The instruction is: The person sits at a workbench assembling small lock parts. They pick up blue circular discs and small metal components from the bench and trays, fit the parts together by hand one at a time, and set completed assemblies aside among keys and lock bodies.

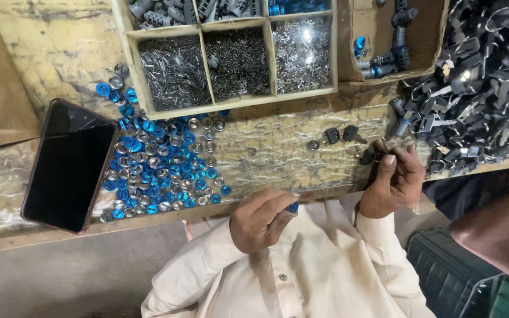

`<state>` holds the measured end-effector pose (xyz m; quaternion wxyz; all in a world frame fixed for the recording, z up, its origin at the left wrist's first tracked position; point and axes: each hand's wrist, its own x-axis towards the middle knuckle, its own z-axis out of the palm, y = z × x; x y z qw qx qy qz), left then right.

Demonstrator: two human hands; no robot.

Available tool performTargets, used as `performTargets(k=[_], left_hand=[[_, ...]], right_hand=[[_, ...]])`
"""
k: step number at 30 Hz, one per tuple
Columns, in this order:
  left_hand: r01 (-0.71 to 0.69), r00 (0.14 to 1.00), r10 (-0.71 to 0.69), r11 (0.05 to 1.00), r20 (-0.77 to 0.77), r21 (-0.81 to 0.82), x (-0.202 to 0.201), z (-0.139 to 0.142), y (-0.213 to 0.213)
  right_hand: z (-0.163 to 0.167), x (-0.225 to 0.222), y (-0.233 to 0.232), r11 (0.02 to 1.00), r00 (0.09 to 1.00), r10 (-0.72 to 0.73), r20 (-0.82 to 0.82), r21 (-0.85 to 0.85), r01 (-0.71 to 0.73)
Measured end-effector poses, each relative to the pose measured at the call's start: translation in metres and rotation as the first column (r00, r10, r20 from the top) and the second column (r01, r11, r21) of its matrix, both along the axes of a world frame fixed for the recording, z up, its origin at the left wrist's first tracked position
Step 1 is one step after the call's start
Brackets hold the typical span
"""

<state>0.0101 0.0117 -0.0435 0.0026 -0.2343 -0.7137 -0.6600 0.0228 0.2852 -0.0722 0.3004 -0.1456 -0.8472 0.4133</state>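
The small blue-capped metal cylinder (293, 207) sits pinched between the fingertips of the left hand (260, 219), held just off the near edge of the worn wooden bench (278, 153), close to the cream shirt. The right hand (393, 182) is curled around a dark-headed key (370, 155) at the bench edge, thumb pressed over it; how much of the key it grips I cannot tell. To do this well, I would say, the two hands need to come together squarely, the cylinder kept steady and its open face turned toward the key, so nothing slips to the floor.

Between the hands and a little further in lie two loose black-headed keys (341, 135). To the left spreads a heap of blue and silver round caps (160, 171), and beyond it a black phone (69, 165) lying flat. Behind stands a wooden divided tray (269, 56) of small metal pins and springs. A big tangle of black keys (478, 88) crowds the right side, near the working hand. Another person's forearm (496, 229) reaches in at the lower right.
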Motion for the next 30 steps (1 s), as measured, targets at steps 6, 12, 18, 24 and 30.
performTargets(k=[6, 12, 18, 24, 30], left_hand=[[-0.026, 0.999, 0.025, 1.0, 0.045, 0.012, 0.005, 0.004, -0.001], [-0.061, 0.982, 0.053, 0.997, 0.18, 0.04, 0.007, 0.012, -0.006], [-0.055, 0.929, 0.026, 0.996, 0.368, 0.067, 0.006, 0.022, -0.012], [-0.062, 0.971, 0.068, 0.998, 0.228, -0.032, 0.004, 0.024, -0.019], [-0.08, 0.993, 0.087, 0.993, 0.084, -0.087, 0.002, 0.028, -0.022]], right_hand=[[-0.001, 0.01, -0.002, 0.963, 0.994, 0.054, -0.095, -0.259, -0.077], [0.015, 0.014, -0.007, 0.994, 0.994, 0.107, 0.004, 0.013, -0.107], [0.078, 0.0, -0.044, 0.778, 0.787, 0.6, -0.145, -0.124, -0.616], [0.083, -0.014, -0.081, 0.822, 0.845, 0.461, -0.27, -0.229, -0.522], [0.06, -0.002, -0.059, 0.43, 0.46, 0.885, -0.07, -0.25, -0.867]])
